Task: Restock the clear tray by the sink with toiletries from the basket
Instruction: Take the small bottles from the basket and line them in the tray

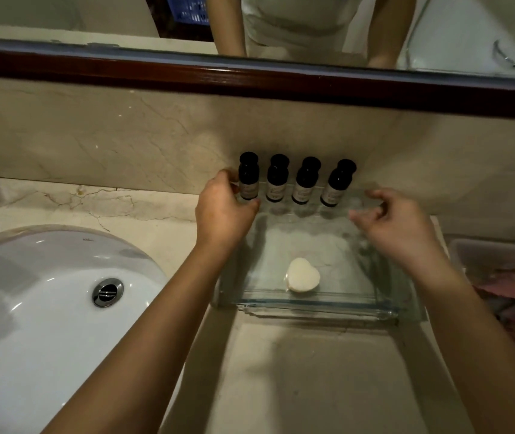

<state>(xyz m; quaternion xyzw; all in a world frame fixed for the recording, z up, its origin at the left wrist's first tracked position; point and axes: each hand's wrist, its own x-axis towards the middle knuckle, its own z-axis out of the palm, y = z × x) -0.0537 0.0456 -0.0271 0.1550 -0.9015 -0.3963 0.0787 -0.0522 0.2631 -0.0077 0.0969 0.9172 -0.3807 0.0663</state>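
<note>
clear tray [315,303], four upright bottles [293,181], soap [303,275]

Black bottles [277,178], white soap [303,275]

Single head-mounted wide-angle view, facing forward and steeply down, close above the worktop [312,371]; mirror [62,17] along the frame's top.

Four bottles [293,180] are standing in a row along the back of the tray [315,303], a soap [303,275] is lying near its front, and the tray is sitting on the desk [297,371] right of the sink [46,292].
</note>
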